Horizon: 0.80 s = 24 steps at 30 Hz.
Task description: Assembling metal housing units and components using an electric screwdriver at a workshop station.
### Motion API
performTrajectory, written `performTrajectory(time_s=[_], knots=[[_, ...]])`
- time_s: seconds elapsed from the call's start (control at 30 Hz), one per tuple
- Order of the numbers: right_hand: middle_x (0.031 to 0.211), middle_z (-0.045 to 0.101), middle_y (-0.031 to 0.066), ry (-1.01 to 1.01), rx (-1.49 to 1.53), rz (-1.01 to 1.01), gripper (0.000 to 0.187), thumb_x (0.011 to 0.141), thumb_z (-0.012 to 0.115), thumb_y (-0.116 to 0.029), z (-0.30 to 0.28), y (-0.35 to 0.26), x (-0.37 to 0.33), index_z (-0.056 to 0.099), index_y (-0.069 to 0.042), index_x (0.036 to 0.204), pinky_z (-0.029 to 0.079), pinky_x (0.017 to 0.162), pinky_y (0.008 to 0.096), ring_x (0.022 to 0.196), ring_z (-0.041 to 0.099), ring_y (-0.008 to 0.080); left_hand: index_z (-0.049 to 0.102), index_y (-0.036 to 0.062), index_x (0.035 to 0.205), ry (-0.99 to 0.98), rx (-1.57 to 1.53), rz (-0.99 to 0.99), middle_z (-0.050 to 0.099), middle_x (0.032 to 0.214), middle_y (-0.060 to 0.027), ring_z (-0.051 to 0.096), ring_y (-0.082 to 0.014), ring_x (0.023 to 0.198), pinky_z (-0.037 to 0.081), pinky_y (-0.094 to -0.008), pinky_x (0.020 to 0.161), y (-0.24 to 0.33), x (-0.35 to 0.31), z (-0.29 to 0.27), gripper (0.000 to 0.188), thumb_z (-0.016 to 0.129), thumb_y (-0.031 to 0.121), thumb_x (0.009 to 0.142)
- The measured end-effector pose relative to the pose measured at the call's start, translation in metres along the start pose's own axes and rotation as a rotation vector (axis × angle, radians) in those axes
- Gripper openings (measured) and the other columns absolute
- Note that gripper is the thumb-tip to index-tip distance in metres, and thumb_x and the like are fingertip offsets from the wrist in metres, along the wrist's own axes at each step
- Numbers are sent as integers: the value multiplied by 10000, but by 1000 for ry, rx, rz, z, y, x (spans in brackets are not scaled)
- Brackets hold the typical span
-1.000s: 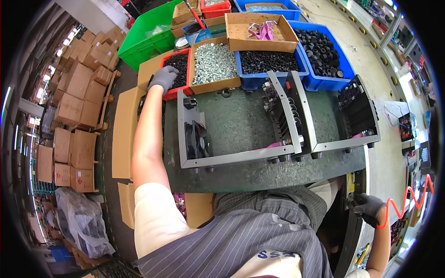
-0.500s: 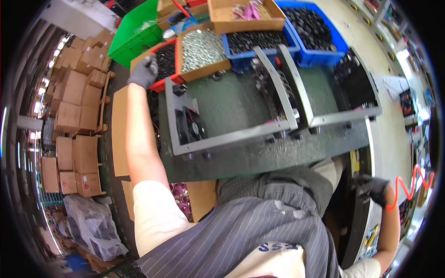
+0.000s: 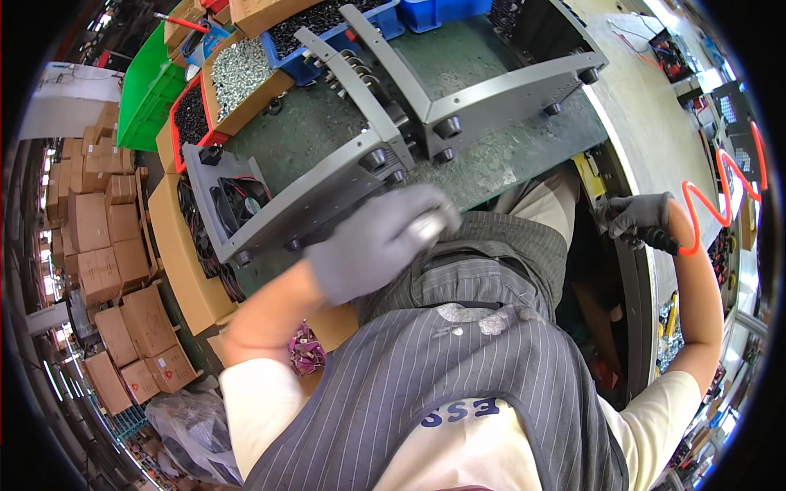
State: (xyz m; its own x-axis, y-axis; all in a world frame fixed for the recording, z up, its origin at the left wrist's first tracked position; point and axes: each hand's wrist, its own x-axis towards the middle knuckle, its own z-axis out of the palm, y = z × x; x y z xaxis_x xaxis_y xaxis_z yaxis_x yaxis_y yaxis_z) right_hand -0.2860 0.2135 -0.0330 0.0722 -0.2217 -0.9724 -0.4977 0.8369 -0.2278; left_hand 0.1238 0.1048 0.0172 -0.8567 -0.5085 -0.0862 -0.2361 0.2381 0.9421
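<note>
My left hand [image 3: 381,244], in a grey glove, is over my lap just in front of the bench edge. Its fingers are curled together and blurred; a pale, shiny patch shows at the fingertips, but I cannot make out what it is. Out at the right, my gloved right hand [image 3: 641,218] is closed round a dark tool [image 3: 657,238], mostly hidden by the fingers. A red coiled hose [image 3: 706,204] runs from beside that wrist. Closest to my left hand stands a grey metal frame [image 3: 307,186] with a fan [image 3: 243,199] inside. Another grey frame [image 3: 508,100] stands to its right.
Along the bench's far side sit a red bin of black screws [image 3: 191,117], a carton of silvery screws [image 3: 237,75], blue bins [image 3: 304,69] and a green crate [image 3: 147,102]. Stacked cartons [image 3: 90,225] fill the left. A pale worktop [image 3: 647,123] borders the right.
My left hand has come back from the red bin of black screws to above my lap. The view has turned, and my right hand stays closed on the dark tool.
</note>
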Motion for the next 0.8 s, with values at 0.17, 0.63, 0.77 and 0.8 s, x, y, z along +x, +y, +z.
performTrajectory(time_s=[0.17, 0.63, 0.77, 0.8], knots=[[783, 533, 25, -2, -267, -80, 316, 742, 639, -114, 4, -4, -18, 549, -96, 1045, 444, 525, 279, 605, 497, 116, 590, 106, 983, 302, 674, 119, 552, 848, -109, 587, -293, 787, 484, -394, 698, -51, 78, 69, 164, 550, 103, 825], [1058, 574, 112, 399, -5, -955, 443, 724, 655, -139, 83, 40, -80, 527, -23, 1132, 390, 903, 324, 1023, 545, 223, 690, 173, 953, 606, 915, 173, 566, 769, -49, 579, -229, 659, 477, -329, 576, -59, 82, 80, 184, 666, 247, 787], [1067, 532, 100, 226, 522, -758, 696, 709, 703, -142, 120, 37, -18, 365, -1, 1300, 444, 763, 259, 889, 535, 141, 675, 133, 911, 650, 495, 198, 547, 649, -56, 557, -194, 624, 462, -317, 572, -43, 73, 69, 159, 636, 258, 821], [1051, 536, 96, 134, 687, -771, 726, 693, 706, -165, 124, 33, 1, 356, 16, 1303, 439, 713, 242, 845, 529, 116, 673, 79, 894, 580, 201, 90, 525, 584, -24, 504, -122, 567, 407, -265, 521, -38, 71, 65, 282, 594, 348, 867]])
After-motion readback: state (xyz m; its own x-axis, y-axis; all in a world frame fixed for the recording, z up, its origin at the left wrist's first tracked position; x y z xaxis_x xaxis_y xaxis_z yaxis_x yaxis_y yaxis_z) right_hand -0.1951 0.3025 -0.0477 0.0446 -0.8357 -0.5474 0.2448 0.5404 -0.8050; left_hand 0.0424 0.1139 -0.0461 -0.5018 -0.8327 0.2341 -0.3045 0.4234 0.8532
